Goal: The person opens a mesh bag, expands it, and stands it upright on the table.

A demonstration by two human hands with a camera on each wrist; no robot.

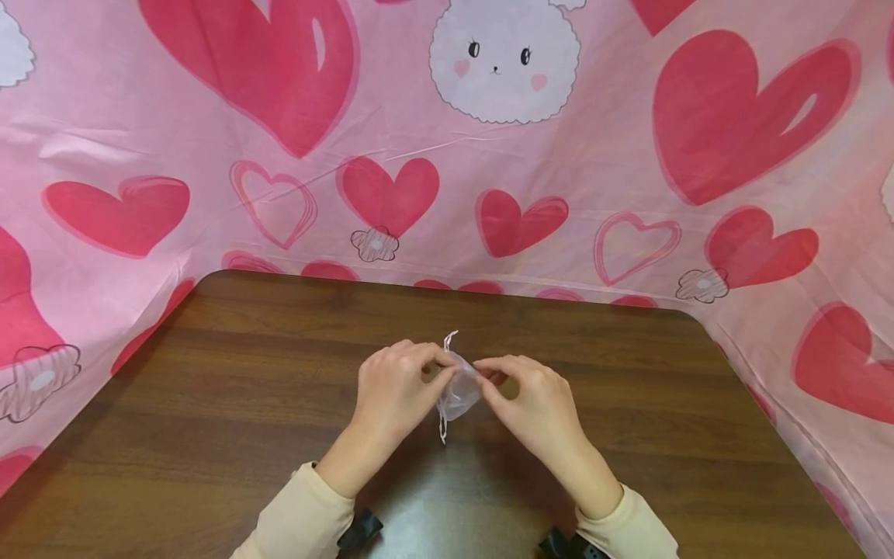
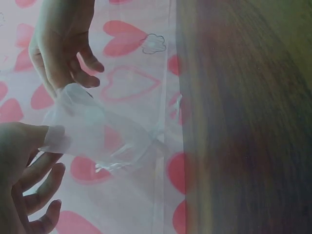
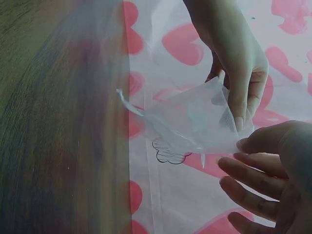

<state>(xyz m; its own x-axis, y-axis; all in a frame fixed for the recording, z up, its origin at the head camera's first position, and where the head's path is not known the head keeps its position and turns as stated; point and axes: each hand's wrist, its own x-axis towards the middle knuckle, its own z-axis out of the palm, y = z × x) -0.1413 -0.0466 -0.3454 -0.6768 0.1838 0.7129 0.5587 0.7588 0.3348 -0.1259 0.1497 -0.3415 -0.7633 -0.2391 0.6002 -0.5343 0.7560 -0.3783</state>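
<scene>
A small sheer white drawstring pouch (image 1: 462, 394) is held between both hands above the table. My left hand (image 1: 398, 386) pinches its left side between thumb and forefinger; in the left wrist view the thumb (image 2: 54, 136) lies over the thin fabric. From the right, my right hand (image 1: 536, 400) pinches the opposite edge, with its other fingers (image 3: 251, 197) spread loosely below in the right wrist view. White cord loops stick out at the pouch's two ends, one upper drawstring (image 1: 450, 340) and one lower drawstring (image 1: 443, 429). Parts of the left fingers are hidden by the fabric.
A dark brown wooden table (image 1: 230, 388) lies under the hands. Behind and beside it hangs a pink cloth (image 1: 419, 140) printed with red hearts. Black straps (image 1: 359, 532) show at both wrists, by the cream sleeves (image 1: 300, 516).
</scene>
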